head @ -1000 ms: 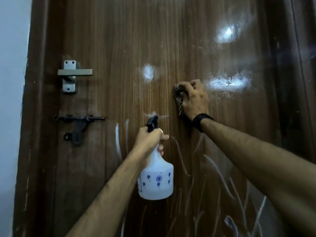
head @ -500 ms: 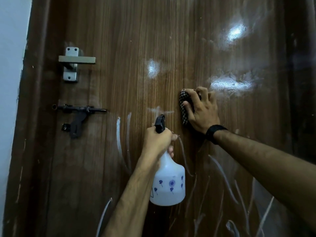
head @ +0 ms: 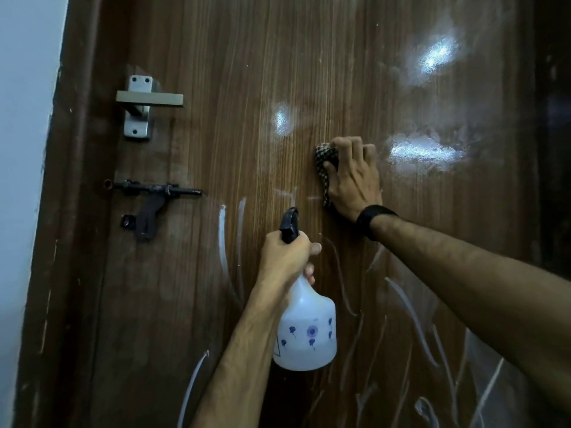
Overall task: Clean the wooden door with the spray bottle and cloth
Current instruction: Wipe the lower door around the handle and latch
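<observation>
Wiping step: your right hand presses the cloth at centre frame; your left hand grips the spray bottle. Next, wipe the lower streaks.

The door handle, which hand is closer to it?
Left. The left hand, gripping the spray bottle, is below and right of the door handle. The right hand, holding the cloth, is farther right.

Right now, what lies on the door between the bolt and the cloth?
In the head view, only bare wood of the door lies between the bolt and the cloth, with faint whitish smears near the cloth.
</observation>
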{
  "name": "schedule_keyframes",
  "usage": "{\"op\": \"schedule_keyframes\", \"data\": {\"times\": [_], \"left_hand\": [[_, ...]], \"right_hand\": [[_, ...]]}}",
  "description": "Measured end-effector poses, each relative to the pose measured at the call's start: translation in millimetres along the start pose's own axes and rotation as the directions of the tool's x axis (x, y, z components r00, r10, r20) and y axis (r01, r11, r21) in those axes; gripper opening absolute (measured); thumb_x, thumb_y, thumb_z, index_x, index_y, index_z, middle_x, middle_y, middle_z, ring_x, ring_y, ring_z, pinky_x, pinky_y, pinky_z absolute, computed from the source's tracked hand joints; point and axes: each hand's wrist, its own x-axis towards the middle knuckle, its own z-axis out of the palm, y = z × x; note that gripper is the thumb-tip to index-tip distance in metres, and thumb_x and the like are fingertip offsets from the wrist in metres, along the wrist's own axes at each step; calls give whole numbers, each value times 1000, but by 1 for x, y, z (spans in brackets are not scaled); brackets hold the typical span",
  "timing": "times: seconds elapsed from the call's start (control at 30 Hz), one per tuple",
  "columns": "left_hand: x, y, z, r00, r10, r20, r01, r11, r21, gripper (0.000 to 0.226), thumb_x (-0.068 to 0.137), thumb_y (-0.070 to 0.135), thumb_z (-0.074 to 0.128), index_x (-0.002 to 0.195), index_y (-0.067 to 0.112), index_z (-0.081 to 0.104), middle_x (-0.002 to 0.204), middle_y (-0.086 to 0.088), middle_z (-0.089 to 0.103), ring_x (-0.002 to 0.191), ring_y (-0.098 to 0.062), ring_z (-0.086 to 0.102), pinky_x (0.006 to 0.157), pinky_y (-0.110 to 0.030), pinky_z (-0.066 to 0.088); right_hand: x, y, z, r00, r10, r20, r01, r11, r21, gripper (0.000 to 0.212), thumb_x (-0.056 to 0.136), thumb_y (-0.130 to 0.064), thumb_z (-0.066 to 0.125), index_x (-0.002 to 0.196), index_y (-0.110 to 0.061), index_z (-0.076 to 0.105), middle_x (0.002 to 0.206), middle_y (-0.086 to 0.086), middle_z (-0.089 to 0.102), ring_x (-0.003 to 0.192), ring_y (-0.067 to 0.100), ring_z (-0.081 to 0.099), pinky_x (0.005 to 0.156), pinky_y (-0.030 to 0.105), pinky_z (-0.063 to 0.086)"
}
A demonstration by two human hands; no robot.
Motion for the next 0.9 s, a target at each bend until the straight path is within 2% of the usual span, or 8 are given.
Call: {"op": "schedule_keyframes", "data": {"times": [0.1,0.2,0.37,0.47,0.57,0.7,0.8,0.9], "left_hand": [[-3,-9,-13,999,-9,43,7,999,44,11,94,4,60,91,14,58,46,8,53,40,-8,45,45,-27,44],[-8,-20,-24,997,-27,76,20,995,98,14,93,2,60,86,14,57,50,6,52,40,-9,45,46,-28,43],[-10,-25,-39,993,-75,87,66,993,99,15,91,0,62,87,12,55,73,-8,53,42,-9,45,46,-27,44],[-9,-26,-45,993,-70,99,61,994,85,13,91,0,63,88,12,57,69,-3,56,43,-8,47,47,-27,44],[-10,-24,-48,992,-73,104,65,995,75,12,91,1,63,91,12,57,68,0,57,44,-8,47,48,-26,44],[-12,-20,-51,993,-79,89,72,995,69,15,90,-1,63,89,12,55,67,1,59,43,-9,45,46,-27,44],[-14,-17,-55,993,-91,79,86,994,59,16,90,-1,63,89,13,56,74,-3,59,43,-9,44,45,-26,44],[-17,-17,-58,993,-95,71,91,994,55,17,90,-3,62,88,12,56,70,-2,58,42,-10,43,44,-26,44]], "right_hand": [[-28,-7,5,990,-142,-3,142,990,-1,29,96,-22,54,121,-19,39,120,9,42,98,25,34,82,42,45],[-59,-17,9,970,-241,41,241,970,19,26,96,-20,57,118,-16,43,121,7,41,97,25,36,80,42,46],[-53,-26,15,982,-184,45,181,982,55,34,95,-18,59,123,-17,39,120,13,50,97,28,40,85,41,42],[-12,-37,20,996,-88,13,87,996,16,31,96,-22,52,125,-14,44,121,14,51,98,28,40,88,43,44],[-2,-44,24,998,-53,16,53,999,7,30,99,-25,48,127,-12,50,126,13,49,104,26,38,91,45,43],[-36,-40,19,964,-257,62,258,966,-11,35,101,-25,47,134,-11,49,129,12,51,107,29,44,93,45,42],[-67,-36,21,950,-307,51,309,950,-33,43,104,-19,49,145,-7,46,139,12,52,124,30,48,108,43,40],[-92,-36,20,956,-276,102,272,961,53,51,105,-15,45,154,-8,35,154,10,43,142,28,38,120,41,30]]}}
